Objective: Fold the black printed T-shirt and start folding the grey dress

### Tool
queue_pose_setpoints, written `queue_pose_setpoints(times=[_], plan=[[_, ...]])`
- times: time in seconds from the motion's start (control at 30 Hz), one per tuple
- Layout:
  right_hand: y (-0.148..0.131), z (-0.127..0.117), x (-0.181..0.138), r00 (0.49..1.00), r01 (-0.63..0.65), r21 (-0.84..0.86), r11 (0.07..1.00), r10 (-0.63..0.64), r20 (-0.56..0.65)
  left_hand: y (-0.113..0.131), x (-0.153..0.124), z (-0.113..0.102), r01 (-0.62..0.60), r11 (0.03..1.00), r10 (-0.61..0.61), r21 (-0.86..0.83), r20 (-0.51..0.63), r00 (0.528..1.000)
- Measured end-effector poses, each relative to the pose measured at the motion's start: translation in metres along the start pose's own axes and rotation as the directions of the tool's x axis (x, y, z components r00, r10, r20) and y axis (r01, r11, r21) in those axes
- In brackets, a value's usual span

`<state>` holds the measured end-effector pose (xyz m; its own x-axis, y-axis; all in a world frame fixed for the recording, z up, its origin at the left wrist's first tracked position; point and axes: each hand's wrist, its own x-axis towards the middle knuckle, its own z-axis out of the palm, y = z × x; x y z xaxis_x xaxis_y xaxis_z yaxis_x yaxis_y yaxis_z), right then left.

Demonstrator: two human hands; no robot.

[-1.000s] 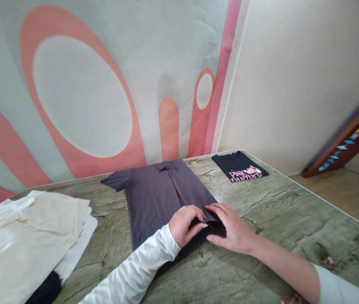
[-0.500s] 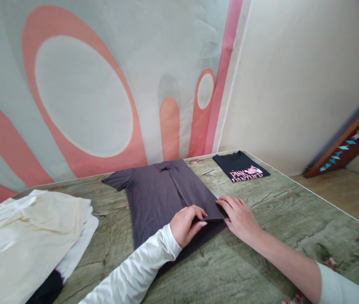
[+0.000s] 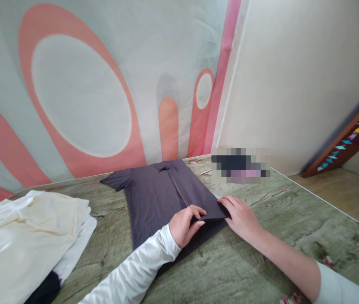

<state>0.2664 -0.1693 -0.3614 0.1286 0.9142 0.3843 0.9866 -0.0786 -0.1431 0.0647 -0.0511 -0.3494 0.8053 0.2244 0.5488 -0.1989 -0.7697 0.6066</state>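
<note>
Left hand (image 3: 184, 223) fingers pinch folded hem of grey shirt (image 3: 157, 194); right hand (image 3: 241, 216) flat, released, pressing fold edge on tabletop (image 3: 293, 219).

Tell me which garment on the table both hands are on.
The grey shirt, spread flat mid-table under the left hand and right hand; the cream pile lies untouched at left.

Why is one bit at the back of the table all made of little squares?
In the head view, that far patch is pixelated into blocks, so what lies there cannot be made out; the grey shirt and both hands, left hand and right hand, look sharp; light is soft and even, with only faint shadows; the table edge bends from the wide lens.
</note>
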Motion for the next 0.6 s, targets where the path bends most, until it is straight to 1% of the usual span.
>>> queue_pose_setpoints(times=[0.13, 0.23, 0.3, 0.37, 0.47, 0.6], plan=[[0.008, -0.005, -0.004, 0.996, -0.049, 0.019, 0.999, 0.047, 0.073, -0.003, 0.0, 0.003, -0.072, 0.996, 0.062, 0.052, 0.17, 0.984], [0.011, -0.012, -0.004, 0.989, 0.01, 0.002, 1.0, -0.01, 0.149, -0.007, -0.001, 0.007, -0.115, 0.989, 0.091, 0.087, 0.248, 0.964], [0.013, -0.017, -0.004, 0.978, 0.08, -0.019, 0.997, -0.075, 0.193, -0.009, -0.001, 0.008, -0.121, 0.987, 0.091, 0.104, 0.251, 0.964], [0.014, -0.021, -0.003, 0.974, 0.119, -0.051, 0.992, -0.107, 0.202, -0.009, -0.001, 0.009, -0.113, 0.988, 0.087, 0.103, 0.235, 0.968], [0.012, -0.022, -0.003, 0.98, 0.116, -0.065, 0.991, -0.104, 0.168, -0.009, -0.001, 0.007, -0.093, 0.992, 0.073, 0.087, 0.202, 0.977], [0.004, -0.015, -0.004, 0.986, 0.089, -0.017, 0.996, -0.085, 0.146, -0.007, -0.002, 0.008, -0.062, 0.995, 0.048, 0.075, 0.182, 0.982]])
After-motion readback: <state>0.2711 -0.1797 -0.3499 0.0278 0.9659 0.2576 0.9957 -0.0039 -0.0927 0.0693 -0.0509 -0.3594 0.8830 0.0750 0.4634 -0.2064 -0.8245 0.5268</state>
